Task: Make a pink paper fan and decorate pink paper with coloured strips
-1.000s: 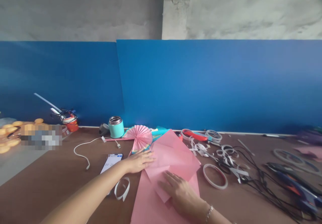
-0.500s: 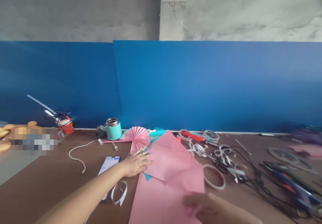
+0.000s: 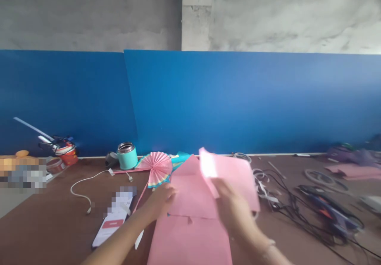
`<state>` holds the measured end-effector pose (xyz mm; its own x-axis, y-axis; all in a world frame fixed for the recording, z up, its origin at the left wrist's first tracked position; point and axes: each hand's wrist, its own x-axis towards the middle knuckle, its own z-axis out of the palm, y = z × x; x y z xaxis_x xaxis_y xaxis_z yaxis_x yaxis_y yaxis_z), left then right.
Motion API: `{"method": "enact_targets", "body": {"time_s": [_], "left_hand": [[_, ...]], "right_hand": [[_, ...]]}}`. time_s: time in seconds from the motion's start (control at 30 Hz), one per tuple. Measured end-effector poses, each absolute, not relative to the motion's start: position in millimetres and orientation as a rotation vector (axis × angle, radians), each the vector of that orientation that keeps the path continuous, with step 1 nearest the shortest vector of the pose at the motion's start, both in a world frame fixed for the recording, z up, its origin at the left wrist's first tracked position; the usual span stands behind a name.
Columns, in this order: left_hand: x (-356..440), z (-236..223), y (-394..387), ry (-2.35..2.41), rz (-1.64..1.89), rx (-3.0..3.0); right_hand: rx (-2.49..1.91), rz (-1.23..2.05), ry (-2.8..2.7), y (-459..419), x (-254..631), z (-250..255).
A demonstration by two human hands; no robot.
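Note:
A long pink sheet of paper (image 3: 190, 241) lies in front of me, with more pink paper (image 3: 193, 197) layered over its far part. My left hand (image 3: 163, 199) is at the left edge of these layers, its fingers curled in against the paper and slightly blurred. A raised, bent pink sheet (image 3: 235, 173) is gripped at its near left side by my right hand (image 3: 232, 205). Just beyond my left hand lies a pleated pink paper fan (image 3: 157, 168) with blue and yellow edging. Teal paper (image 3: 180, 160) shows behind the layers.
A phone (image 3: 113, 217) and a white cable (image 3: 79, 193) lie left. A teal metal cup (image 3: 127, 156) stands near the blue partition (image 3: 223, 102). To the right are white tape strips (image 3: 263, 185), black cords (image 3: 293, 201), a dark tool (image 3: 330, 209) and a tape roll (image 3: 324, 179).
My right hand has come up from the near paper and lifted a pink sheet, tilting it rightward. My left hand, flat before, is now curled at the paper's edge. The view has shifted slightly.

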<state>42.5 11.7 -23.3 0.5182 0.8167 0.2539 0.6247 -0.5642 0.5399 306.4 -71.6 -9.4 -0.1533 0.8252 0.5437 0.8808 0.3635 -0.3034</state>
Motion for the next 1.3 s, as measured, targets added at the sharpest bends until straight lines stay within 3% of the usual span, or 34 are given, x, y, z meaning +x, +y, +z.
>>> {"method": "enact_targets", "body": {"time_s": [0.13,0.27,0.47,0.63,0.83,1.07,1.3], "left_hand": [[52,-26,5,1.474,1.031,1.519],[49,-33,4,1.394,1.143,1.395],[34,-28,7,1.315,1.211,1.274],[28,-27,9,1.218,1.159,1.183],[28,-31,10,1.085,1.130,1.174],[29,-28,10,1.062,1.129,1.115],[27,-27,6,1.080,0.962,1.165]], "right_hand": [[-1.408,0.080,-2.382,-63,215,-19],[-1.096,0.454,-2.376,-59,225,-31],[-1.584,-0.069,-1.656,-6,311,-24],[-1.983,-0.030,-1.605,7,324,-34],[-1.799,0.140,-1.762,10,329,-34],[-1.521,0.009,-1.871,8,334,-29],[-1.543,0.041,-1.600,10,339,-34]]}}
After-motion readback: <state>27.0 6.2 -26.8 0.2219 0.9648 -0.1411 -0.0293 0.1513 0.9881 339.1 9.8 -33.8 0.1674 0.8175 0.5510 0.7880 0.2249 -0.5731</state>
